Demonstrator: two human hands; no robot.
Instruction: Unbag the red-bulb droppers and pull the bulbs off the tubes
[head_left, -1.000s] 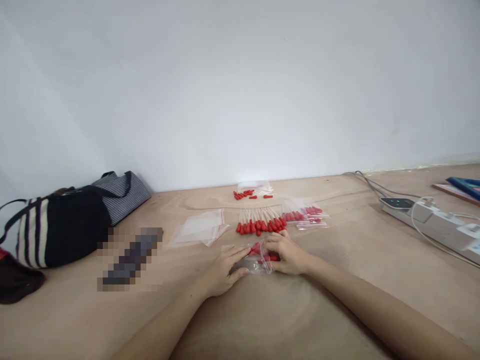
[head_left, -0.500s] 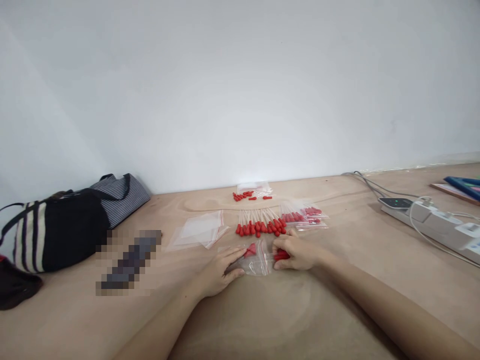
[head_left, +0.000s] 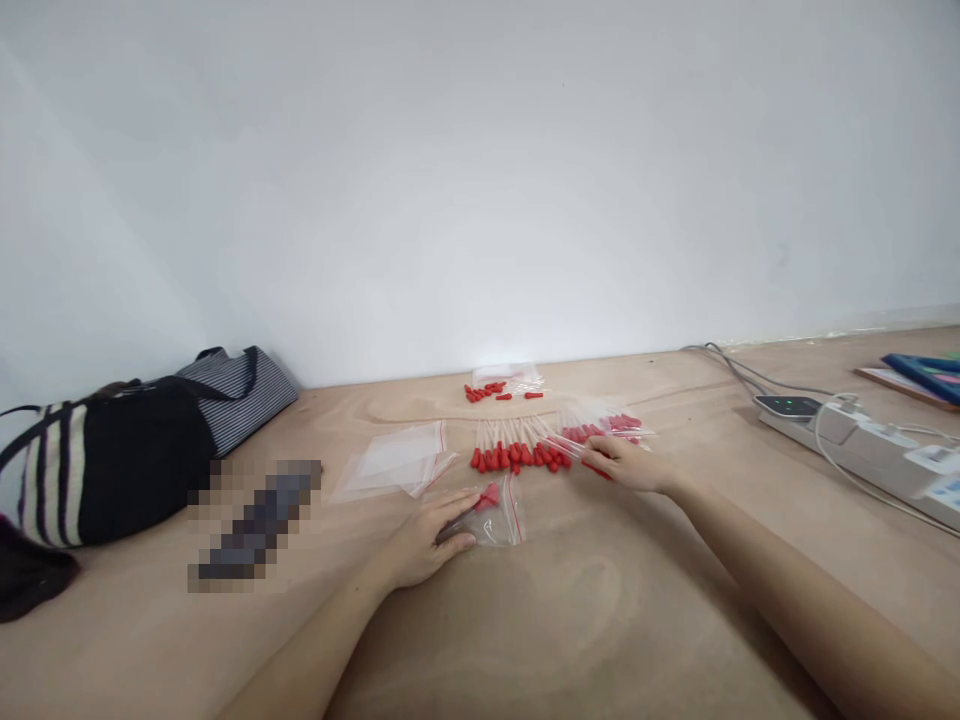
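My left hand (head_left: 424,535) pinches the near edge of a small clear zip bag (head_left: 496,512) lying on the table, with one red-bulbed dropper inside. My right hand (head_left: 625,464) is farther right, fingers closed on a filled bag of red-bulbed droppers (head_left: 596,466) beside the filled bags (head_left: 611,428). A row of loose red-bulbed droppers (head_left: 517,448) lies between the hands, farther back. Empty zip bags (head_left: 397,458) are stacked to the left of that row.
Loose red bulbs (head_left: 496,390) lie near the wall. A striped black bag (head_left: 127,450) sits at the left, a blurred dark object (head_left: 255,520) beside it. A white power strip (head_left: 862,445) with cables and a blue item (head_left: 926,372) are at the right.
My right hand has left the bag in front of me and moved right and back to the filled bags, carrying droppers. My left hand stayed on the small bag.
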